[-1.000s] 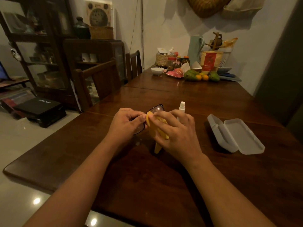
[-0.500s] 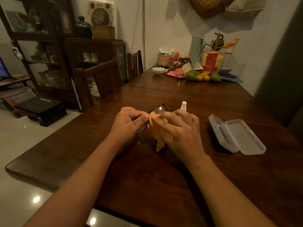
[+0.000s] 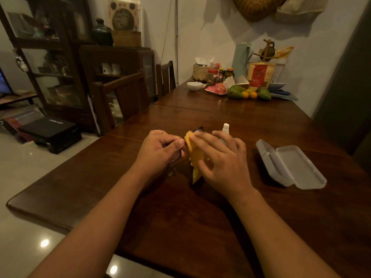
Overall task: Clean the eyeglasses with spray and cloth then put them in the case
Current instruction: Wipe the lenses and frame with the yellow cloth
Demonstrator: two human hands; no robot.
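Presently, the glasses [image 3: 198, 129] are held above the table [image 3: 180, 217], well to the left of the case [image 3: 291, 165]. Only a dark corner of the frame and part of one lower rim are seen; the rest is hidden by the hands and the cloth [image 3: 193, 155].

The left hand [image 3: 158, 151], the farther of the two from the case, is closed in a pinch on the glasses, with the thumb tip laid against the frame and the fingers curled behind it.

The right hand [image 3: 222, 161], between the left hand and the case, is clamped on the yellow cloth. Its fingers are stretched over the far side and its thumb is pressed to the near side. The cloth is folded about one lens, and its loose end hangs down toward the table.

The bottle [image 3: 225, 128] is stood upright on the table, left of the case and just beyond the right hand. Its white cap is seen; its body is largely covered by the fingers.

The case is laid open on the table, with its lid flat on the side away from the hands.

A bowl [image 3: 194, 85] and fruit [image 3: 236, 91] are noted at the table's far end, well beyond the case.
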